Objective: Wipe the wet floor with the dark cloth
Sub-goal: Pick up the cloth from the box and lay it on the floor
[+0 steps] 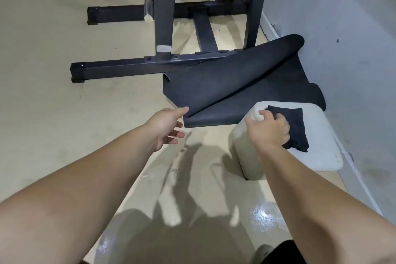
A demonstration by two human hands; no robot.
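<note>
The dark cloth [296, 126] lies folded on top of a pale cushioned block [321, 156] at the right. My right hand [269, 129] rests on the cloth's left side with its fingers curled over it. My left hand [168, 127] reaches forward with relaxed fingers, its thumb touching the lifted corner of a black rubber mat [214, 85]. The beige floor [64, 103] gleams wet near the bottom, with a shiny wet patch [262, 215] close to my right forearm.
A black metal gym frame [128, 68] stands ahead, its base bar over the mat's far edge. A grey wall [342, 38] with a white baseboard runs along the right. Open beige floor lies to the left.
</note>
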